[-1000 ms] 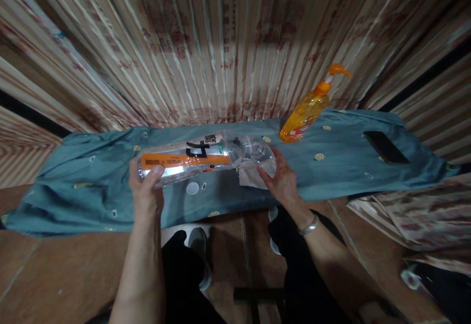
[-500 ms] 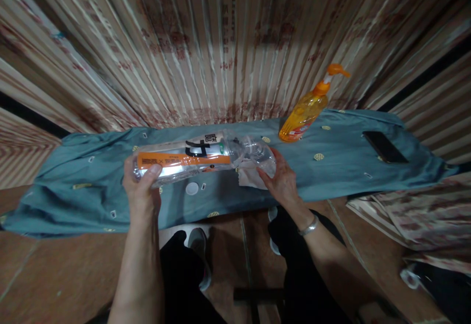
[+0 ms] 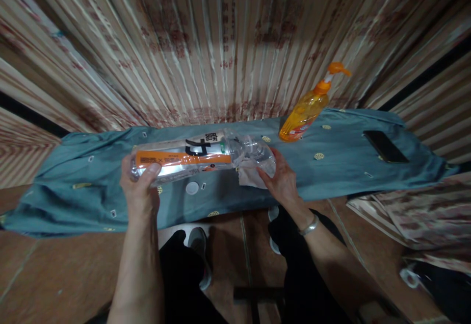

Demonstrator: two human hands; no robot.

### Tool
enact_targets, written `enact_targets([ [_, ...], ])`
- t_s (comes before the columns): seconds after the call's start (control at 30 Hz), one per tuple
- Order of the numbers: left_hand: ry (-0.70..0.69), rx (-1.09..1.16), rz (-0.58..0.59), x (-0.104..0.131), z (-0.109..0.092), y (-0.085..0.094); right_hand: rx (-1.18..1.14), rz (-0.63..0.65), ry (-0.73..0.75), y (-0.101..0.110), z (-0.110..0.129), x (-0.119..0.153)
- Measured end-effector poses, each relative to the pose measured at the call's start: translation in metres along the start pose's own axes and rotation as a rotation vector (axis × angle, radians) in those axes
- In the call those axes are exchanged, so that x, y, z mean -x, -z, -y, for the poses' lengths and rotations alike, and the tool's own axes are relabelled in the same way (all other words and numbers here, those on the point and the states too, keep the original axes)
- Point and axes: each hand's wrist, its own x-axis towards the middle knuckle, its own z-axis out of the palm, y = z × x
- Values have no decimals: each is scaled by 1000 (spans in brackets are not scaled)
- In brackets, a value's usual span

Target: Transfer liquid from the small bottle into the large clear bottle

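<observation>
My left hand (image 3: 142, 172) is closed around the base end of a clear plastic bottle (image 3: 213, 160) with an orange, white and black label. The bottle is held on its side above the cloth, its neck pointing right. At that neck is a clear, flared plastic piece (image 3: 268, 161), like a cut-off bottle top, gripped by my right hand (image 3: 282, 177). Whether the two necks are joined or only touching, I cannot tell. Under the clear piece lies a pale scrap of paper or cloth (image 3: 252, 176). A round white cap (image 3: 192, 188) rests in front of the bottle.
Patterned teal cloth (image 3: 91, 182) covers the narrow table. Toward the back right stands an orange pump bottle (image 3: 304, 113) of yellow-orange liquid. A dark phone (image 3: 384, 146) lies at the right. Striped curtain (image 3: 206, 59) hangs right behind the table.
My left hand and the bottle's base end have shifted very slightly left. The right hand with the clear piece looks unmoved.
</observation>
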Motion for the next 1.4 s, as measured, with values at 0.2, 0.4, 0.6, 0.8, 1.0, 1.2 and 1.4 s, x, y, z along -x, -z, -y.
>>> enact_targets([
  [0.2,-31,-61,-20,1,3,1,-1,15,-19,0,0,0],
  [0.4,-42,-40,-41,1,-1,-3,-10,33,-29,2,2,0],
  [0.6,-26,-24,-50,1,-4,-3,-13,23,-29,2,3,0],
  [0.8,-38,-23,-41,0,-3,-1,-16,6,-37,1,4,0],
  [1.0,-40,-37,-57,1,-6,-3,-9,17,-38,0,2,1],
  [1.2,-44,-54,-50,0,-5,-1,-1,27,-29,1,2,1],
  [1.4,-74,-53,-34,0,-4,-1,-11,42,-44,0,2,1],
])
